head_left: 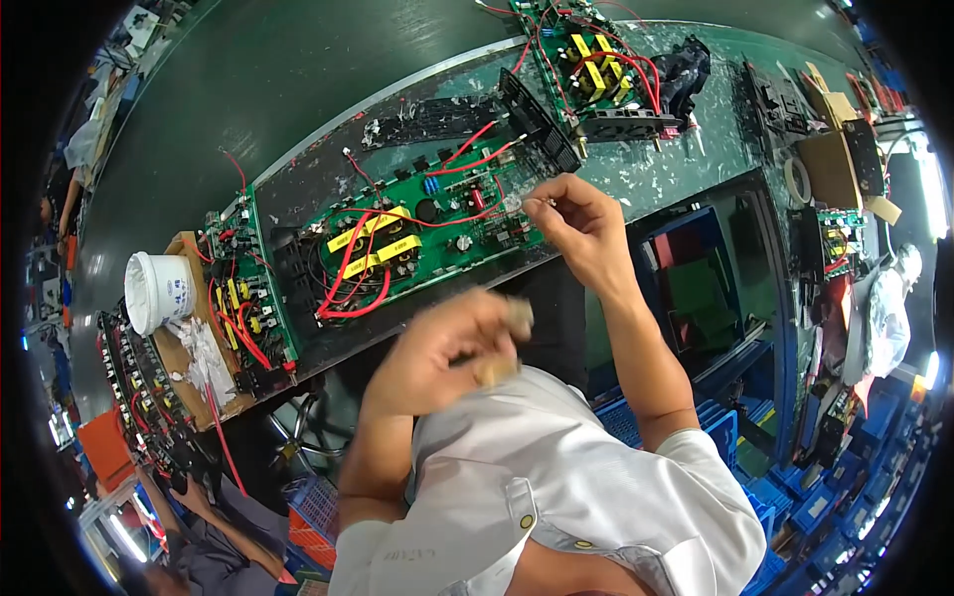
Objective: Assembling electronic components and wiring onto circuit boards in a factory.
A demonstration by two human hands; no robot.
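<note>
My right hand (588, 223) is over the right end of a green circuit board (442, 260), thumb and forefinger pinched together. Whatever is between those fingertips is too small to make out; a thin red wire (452, 223) on the board runs toward them. Yellow-wrapped transformers (383, 244) and looping red wires sit on the board's left half. Nearer my body, my left hand (447, 353) is blurred by motion, its thumb and forefinger curved apart with pale covers on the tips. Nothing shows between them.
Another board with yellow transformers (601, 70) lies at the back, beside a black vented panel (537, 119). To the left stand a white tub (159, 290) and more boards (243, 308). A tape roll (797, 181) is at the right. A co-worker's arm (224, 526) shows at lower left.
</note>
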